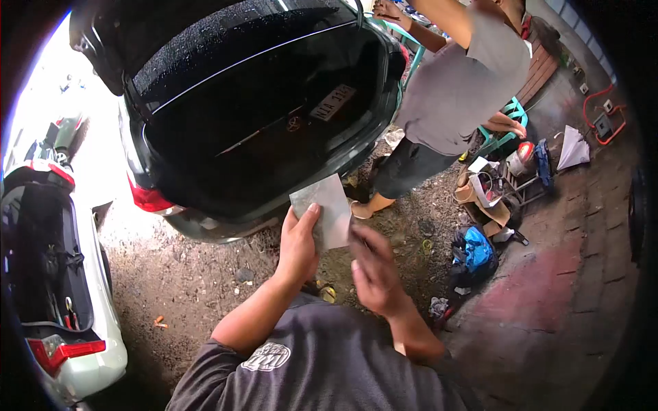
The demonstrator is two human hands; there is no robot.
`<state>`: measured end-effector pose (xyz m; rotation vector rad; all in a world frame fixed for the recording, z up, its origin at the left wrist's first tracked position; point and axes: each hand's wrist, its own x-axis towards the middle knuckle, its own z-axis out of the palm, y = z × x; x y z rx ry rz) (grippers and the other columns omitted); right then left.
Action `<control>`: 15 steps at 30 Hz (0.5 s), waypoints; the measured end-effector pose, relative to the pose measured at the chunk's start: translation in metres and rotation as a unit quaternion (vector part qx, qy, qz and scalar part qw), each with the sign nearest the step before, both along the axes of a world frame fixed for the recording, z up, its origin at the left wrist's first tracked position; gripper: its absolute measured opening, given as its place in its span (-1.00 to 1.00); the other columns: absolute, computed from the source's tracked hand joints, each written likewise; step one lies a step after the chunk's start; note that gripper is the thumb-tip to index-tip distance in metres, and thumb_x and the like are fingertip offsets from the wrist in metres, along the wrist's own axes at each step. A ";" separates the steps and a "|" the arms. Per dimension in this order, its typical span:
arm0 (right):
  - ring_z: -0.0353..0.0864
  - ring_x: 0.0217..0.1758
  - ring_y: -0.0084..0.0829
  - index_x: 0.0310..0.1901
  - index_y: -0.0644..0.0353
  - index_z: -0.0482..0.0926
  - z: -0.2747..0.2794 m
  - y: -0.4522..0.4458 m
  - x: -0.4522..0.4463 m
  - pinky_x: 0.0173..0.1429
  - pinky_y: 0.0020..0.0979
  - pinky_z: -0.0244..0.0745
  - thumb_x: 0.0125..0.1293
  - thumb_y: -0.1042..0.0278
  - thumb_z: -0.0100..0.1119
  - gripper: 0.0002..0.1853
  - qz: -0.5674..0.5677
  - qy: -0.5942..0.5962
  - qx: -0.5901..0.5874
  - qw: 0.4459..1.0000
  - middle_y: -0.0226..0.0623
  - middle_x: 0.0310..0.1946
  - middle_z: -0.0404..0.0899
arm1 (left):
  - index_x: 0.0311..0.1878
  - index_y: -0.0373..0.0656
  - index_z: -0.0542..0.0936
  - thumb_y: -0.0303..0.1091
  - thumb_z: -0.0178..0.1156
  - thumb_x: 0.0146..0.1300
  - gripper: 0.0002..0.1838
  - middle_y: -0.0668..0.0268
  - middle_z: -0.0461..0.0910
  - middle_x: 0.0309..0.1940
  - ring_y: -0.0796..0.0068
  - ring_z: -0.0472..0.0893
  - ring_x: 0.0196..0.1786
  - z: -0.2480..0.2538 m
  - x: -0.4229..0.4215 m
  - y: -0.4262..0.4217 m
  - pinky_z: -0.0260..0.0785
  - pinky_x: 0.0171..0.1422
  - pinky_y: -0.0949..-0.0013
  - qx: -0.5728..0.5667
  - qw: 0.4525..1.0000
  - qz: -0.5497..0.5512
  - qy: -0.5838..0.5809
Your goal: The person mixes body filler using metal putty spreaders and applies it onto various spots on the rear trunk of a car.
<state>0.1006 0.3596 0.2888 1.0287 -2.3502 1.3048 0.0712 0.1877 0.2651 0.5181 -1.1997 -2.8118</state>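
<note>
My left hand (299,241) pinches a flat, pale grey rectangular sheet (327,209), its thumb on the upper face and the fingers underneath. The sheet's exact material cannot be made out. Just right of the sheet's edge is my right hand (377,274), its fingers blurred and dark. Whether those fingers hold something is unclear. Beyond both hands stands a dark car (274,123) with its trunk lid raised.
Another person (459,89) stands at the car's right rear corner. A white scooter (103,301) with an uncovered compartment is at left. A cardboard box (490,205), a blue plastic bag (474,250) and an orange cord (591,109) lie on the right.
</note>
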 end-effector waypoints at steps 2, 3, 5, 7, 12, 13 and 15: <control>0.29 0.49 -0.01 0.35 0.11 0.42 -0.023 0.002 -0.002 0.47 -0.15 0.32 -0.01 0.84 0.18 -0.20 0.019 0.072 -0.010 0.997 -0.11 0.34 0.28 | 0.22 -0.28 0.43 -0.37 0.12 0.48 -0.67 0.17 0.61 0.05 0.38 0.65 0.02 0.001 0.002 0.006 0.57 0.12 0.26 -0.013 1.000 -0.001 0.010; 0.31 0.47 -0.06 0.35 0.11 0.42 -0.041 0.008 -0.007 0.46 -0.17 0.34 0.02 0.83 0.20 -0.22 0.001 0.057 0.023 0.998 -0.13 0.34 0.29 | 0.21 -0.29 0.43 -0.39 0.11 0.48 -0.68 0.17 0.61 0.04 0.37 0.65 0.01 -0.004 0.004 0.007 0.57 0.12 0.27 -0.024 1.000 0.000 0.005; 0.35 0.44 -0.15 0.35 0.10 0.42 -0.073 0.030 -0.013 0.44 -0.22 0.37 0.07 0.81 0.23 -0.25 -0.042 0.022 0.084 0.995 -0.17 0.33 0.30 | 0.20 -0.30 0.44 -0.39 0.11 0.49 -0.70 0.18 0.62 0.02 0.39 0.66 0.00 -0.003 0.012 0.007 0.57 0.10 0.29 -0.041 0.999 -0.007 -0.005; 0.45 0.31 -0.34 0.26 0.13 0.46 -0.064 0.047 -0.013 0.37 -0.29 0.45 0.16 0.67 0.35 -0.39 -0.064 -0.172 -0.065 0.981 -0.28 0.20 0.41 | 0.18 -0.31 0.46 -0.38 0.12 0.49 -0.70 0.20 0.63 -0.01 0.42 0.66 -0.02 0.012 0.020 0.004 0.56 0.09 0.33 -0.050 0.998 -0.018 -0.013; 0.45 0.34 -0.15 0.22 -0.05 0.54 -0.009 0.072 -0.032 0.52 0.07 0.23 0.15 0.56 0.23 -0.45 -0.153 0.169 0.176 0.958 -0.35 0.20 0.48 | 0.20 -0.39 0.50 -0.35 0.18 0.48 -0.65 0.22 0.69 -0.06 0.58 0.57 -0.02 0.024 0.025 0.005 0.45 0.13 0.39 -0.413 0.901 -0.131 0.030; 0.44 0.35 -0.15 0.21 -0.05 0.55 -0.010 0.068 -0.033 0.52 0.09 0.22 0.18 0.53 0.20 -0.48 -0.142 0.174 0.193 0.955 -0.34 0.20 0.48 | 0.21 -0.37 0.49 -0.33 0.15 0.49 -0.64 0.16 0.71 -0.11 0.57 0.58 -0.07 0.017 0.025 0.010 0.46 0.08 0.37 -0.420 0.897 -0.121 0.072; 0.43 0.36 -0.16 0.21 -0.04 0.56 -0.020 0.057 -0.035 0.52 0.11 0.19 0.23 0.47 0.15 -0.53 -0.122 0.187 0.226 0.948 -0.34 0.21 0.47 | 0.25 -0.30 0.48 -0.32 0.11 0.51 -0.64 0.03 0.71 -0.14 0.49 0.63 -0.10 0.012 0.025 0.016 0.48 0.05 0.31 -0.428 0.890 -0.105 0.113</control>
